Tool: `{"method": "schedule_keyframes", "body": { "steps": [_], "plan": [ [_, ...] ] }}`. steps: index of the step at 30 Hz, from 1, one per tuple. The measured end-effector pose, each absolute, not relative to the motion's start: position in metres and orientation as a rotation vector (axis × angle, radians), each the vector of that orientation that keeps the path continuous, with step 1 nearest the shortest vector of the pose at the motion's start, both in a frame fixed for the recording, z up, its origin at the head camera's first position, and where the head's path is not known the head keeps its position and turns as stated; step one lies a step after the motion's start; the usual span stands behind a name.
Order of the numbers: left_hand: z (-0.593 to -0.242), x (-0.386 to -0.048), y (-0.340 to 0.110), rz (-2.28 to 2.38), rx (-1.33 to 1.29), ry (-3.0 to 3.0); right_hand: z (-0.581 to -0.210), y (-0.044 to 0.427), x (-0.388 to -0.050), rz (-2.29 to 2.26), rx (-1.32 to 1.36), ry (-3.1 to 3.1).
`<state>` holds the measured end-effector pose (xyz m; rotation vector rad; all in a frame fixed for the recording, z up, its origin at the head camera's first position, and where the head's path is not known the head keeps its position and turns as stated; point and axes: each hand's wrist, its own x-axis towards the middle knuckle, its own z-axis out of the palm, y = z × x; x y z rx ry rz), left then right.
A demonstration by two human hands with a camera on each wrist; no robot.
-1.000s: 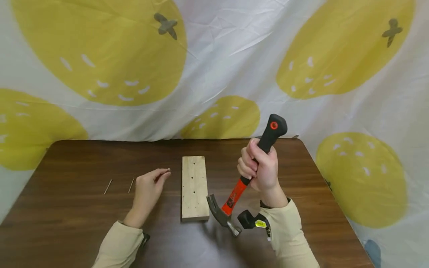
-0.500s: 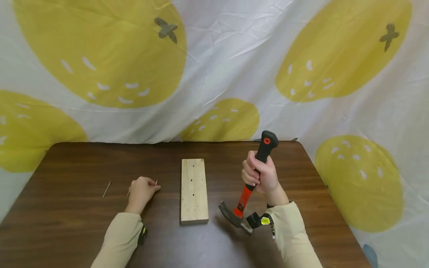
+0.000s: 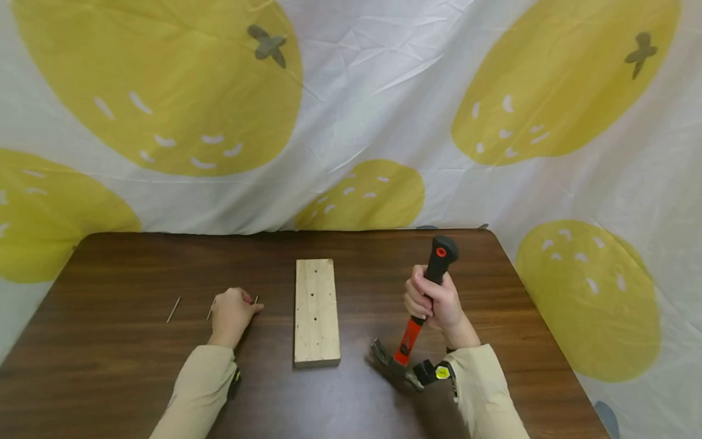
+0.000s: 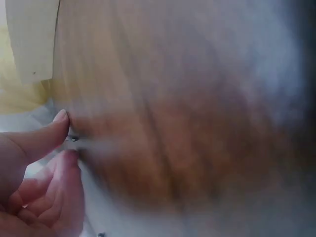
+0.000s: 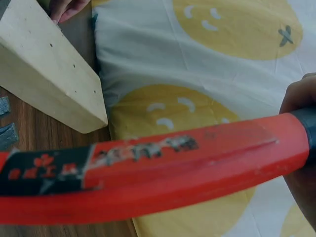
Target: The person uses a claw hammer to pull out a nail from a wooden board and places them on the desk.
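On the table, my left hand (image 3: pixel 231 314) is low beside a thin nail (image 3: pixel 256 299). In the left wrist view a small gap shows between thumb and fingers (image 4: pixel 70 168), with the nail's head (image 4: pixel 73 139) between them. My right hand (image 3: pixel 439 302) grips a claw hammer (image 3: pixel 407 342) by its black handle, butt end up, metal head down near the table. Its red shaft (image 5: pixel 207 165) crosses the right wrist view. Between the hands lies a pale wood block (image 3: pixel 317 329) with several small dark holes or nail heads in its top.
Two more nails lie left of the block: one nail (image 3: pixel 173 310) at the far left, another nail (image 3: pixel 211 308) partly behind my left hand. The dark wooden table (image 3: pixel 126 366) ends at a hanging cloth (image 3: pixel 373 110) printed with yellow fruit.
My left hand has come down and left, from above the table to the nail's place there, and then stayed. My right hand has carried the hammer right and lower, away from the block.
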<state>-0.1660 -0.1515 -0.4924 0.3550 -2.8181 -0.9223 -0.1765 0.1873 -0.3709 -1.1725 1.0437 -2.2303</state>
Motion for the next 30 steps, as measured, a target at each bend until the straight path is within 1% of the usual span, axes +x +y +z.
{"method": "schedule_keyframes", "body": {
  "steps": [2,5,10,14,18,25,28,30],
  "plan": [
    [-0.488,-0.163,-0.152,-0.912,0.346,-2.828,-0.372,0.19,-0.177,-2.223,-1.177,1.038],
    [-0.478,-0.158,-0.145,-0.994,0.244,-2.794,-0.373,0.195,-0.178,-2.214,-1.181,1.009],
    [-0.464,-0.145,-0.111,-1.204,-0.048,-2.861,-0.377,0.203,-0.182,-2.17,-1.153,0.97],
    [-0.466,-0.13,-0.086,-1.247,-0.163,-2.964,-0.383,0.207,-0.187,-2.129,-1.121,0.905],
    [-0.47,-0.12,-0.073,-1.224,-0.192,-2.982,-0.389,0.211,-0.193,-2.098,-1.099,0.827],
    [-0.469,-0.117,-0.07,-1.172,-0.16,-2.999,-0.403,0.212,-0.202,-2.059,-1.032,0.867],
    [-0.469,-0.116,-0.07,-1.17,-0.145,-3.0,-0.405,0.213,-0.21,-2.026,-0.991,0.964],
    [-0.47,-0.115,-0.069,-1.174,-0.139,-2.992,-0.403,0.217,-0.216,-1.989,-0.932,1.149]
  ]
}}
